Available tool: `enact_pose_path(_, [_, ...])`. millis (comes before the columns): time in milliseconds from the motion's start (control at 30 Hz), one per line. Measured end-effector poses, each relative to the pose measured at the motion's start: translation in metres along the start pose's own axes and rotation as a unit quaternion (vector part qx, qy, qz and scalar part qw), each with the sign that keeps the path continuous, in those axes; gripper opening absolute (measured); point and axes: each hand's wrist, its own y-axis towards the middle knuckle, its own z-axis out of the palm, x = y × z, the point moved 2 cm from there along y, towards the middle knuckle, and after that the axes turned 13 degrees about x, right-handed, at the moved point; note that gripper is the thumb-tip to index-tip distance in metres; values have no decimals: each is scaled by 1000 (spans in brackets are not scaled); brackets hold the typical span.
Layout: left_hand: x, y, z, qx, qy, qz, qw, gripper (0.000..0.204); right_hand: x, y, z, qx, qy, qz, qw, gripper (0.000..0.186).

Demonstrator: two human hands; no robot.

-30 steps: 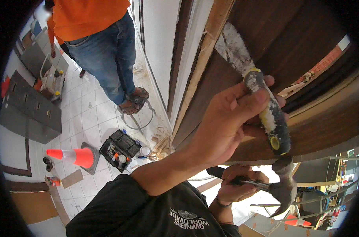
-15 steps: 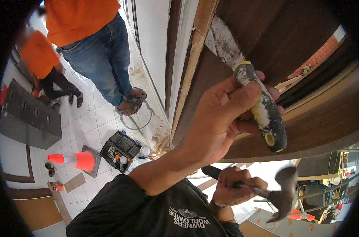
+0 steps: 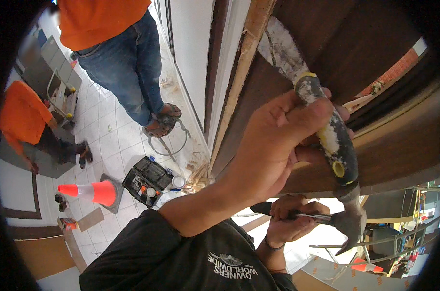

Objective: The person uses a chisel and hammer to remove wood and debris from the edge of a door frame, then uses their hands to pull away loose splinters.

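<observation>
My left hand [image 3: 278,140] is closed round the black-and-yellow handle of a putty knife [image 3: 343,150], worn and smeared with white. Its stained blade points up toward a raw wood edge [image 3: 237,80] beside a dark brown wooden panel [image 3: 326,29]; I cannot tell whether the tip touches. Below it, my right hand [image 3: 290,220] grips a claw hammer [image 3: 348,225] by its dark handle. One end of the hammer head is right at the butt of the putty knife's handle and appears to meet it.
A person in an orange top and jeans [image 3: 123,68] stands at upper left, another in orange [image 3: 26,116] farther left. On the tiled floor are an open black toolbox [image 3: 149,177], a traffic cone [image 3: 94,193], a white tub [image 3: 179,182] and wood scraps [image 3: 199,174]. A grey cabinet [image 3: 16,160] stands left.
My right hand has brought the hammer head up to the butt of the putty knife. The knife has shifted slightly right. The farther person in orange has moved left and nearer.
</observation>
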Motion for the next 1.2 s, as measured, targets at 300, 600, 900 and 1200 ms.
enact_pose_path(300, [1, -1, 3, -15, -2, 2, 1000, 34, -3, 0, -1, -2, 2, -9, 1000, 42])
enact_pose_path(600, [2, 3, 0, -2, 6, 7, 1000, 37, 12, -2, 8, 25, -37, -3, 999, 40])
enact_pose_path(900, [10, 0, -1, -2, 4, 16, 1000, 39, 12, -3, 1, -2, -46, 31, 998, 42])
enact_pose_path(1200, [5, -4, 2, -1, -60, -6, 998, 26, -18, -13, -23, -97, -170, 22, 980, 51])
